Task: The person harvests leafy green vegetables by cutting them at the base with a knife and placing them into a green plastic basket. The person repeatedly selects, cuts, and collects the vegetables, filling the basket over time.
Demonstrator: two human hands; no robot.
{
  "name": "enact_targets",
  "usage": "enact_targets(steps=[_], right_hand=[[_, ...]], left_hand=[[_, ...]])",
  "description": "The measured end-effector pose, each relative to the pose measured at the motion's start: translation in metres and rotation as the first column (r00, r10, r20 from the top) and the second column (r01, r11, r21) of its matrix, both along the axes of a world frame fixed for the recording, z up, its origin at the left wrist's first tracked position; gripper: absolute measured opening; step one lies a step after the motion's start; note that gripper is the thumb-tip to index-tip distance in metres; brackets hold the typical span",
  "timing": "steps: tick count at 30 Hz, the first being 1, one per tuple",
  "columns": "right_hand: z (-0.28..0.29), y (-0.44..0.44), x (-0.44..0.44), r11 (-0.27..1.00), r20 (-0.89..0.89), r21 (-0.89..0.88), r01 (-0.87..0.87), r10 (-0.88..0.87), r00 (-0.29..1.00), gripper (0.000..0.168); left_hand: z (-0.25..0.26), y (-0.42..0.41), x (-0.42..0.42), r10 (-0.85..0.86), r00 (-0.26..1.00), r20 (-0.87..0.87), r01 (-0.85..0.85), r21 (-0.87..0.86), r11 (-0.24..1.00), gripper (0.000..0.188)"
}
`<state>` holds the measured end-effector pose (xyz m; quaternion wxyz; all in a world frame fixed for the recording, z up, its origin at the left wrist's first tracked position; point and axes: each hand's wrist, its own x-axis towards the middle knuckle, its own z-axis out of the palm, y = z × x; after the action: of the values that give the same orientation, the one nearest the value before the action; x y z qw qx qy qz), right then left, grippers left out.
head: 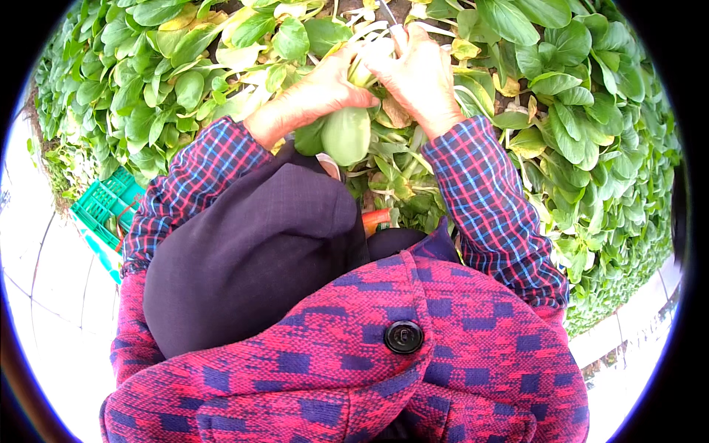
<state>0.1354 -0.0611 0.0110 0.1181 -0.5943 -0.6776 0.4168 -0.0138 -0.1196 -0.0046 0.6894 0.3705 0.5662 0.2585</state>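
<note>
My left hand [327, 87] grips a leafy green plant [347, 135] that looks like bok choy, its broad leaves hanging down toward my knee. Close beside it, my right hand [418, 75] is curled at the pale stalks at the plant's base, which is overexposed. A narrow metal blade [388, 12] juts forward past my right fingers, apparently from a knife; its handle is hidden in that hand. Yellowed leaves and stalks [243, 55] lie on the soil around both hands.
Dense standing greens rise on the left [138, 99] and right [587, 111]. A green plastic crate [108, 202] stands at the left edge, by a bright pale ground surface [55, 288]. Something orange [376, 217] lies low between my legs, among cut leaves.
</note>
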Motion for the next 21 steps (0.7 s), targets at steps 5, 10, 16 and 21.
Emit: enact_targets(steps=[5, 10, 16, 21], right_hand=[[0.001, 0.005, 0.008, 0.990, -0.187, -0.107, -0.087, 0.066, 0.980, 0.045], [-0.016, 0.003, 0.014, 0.963, -0.519, -0.223, -0.150, 0.013, 0.855, 0.029], [0.006, 0.005, 0.031, 0.844, -0.478, -0.484, -0.230, -0.035, 0.878, 0.030], [0.024, 0.018, 0.051, 0.706, -0.464, -0.568, -0.423, 0.150, 0.873, 0.030]], left_hand=[[-0.011, 0.002, -0.015, 0.112, 0.975, 0.192, -0.098, -0.081, 0.992, 0.078], [-0.010, 0.010, -0.025, 0.044, 0.956, 0.291, -0.003, -0.140, 0.990, 0.068], [-0.002, 0.012, -0.031, -0.049, 0.979, 0.198, 0.084, -0.172, 0.982, 0.046], [0.006, 0.005, -0.041, -0.151, 0.931, 0.331, 0.249, -0.279, 0.927, 0.068]])
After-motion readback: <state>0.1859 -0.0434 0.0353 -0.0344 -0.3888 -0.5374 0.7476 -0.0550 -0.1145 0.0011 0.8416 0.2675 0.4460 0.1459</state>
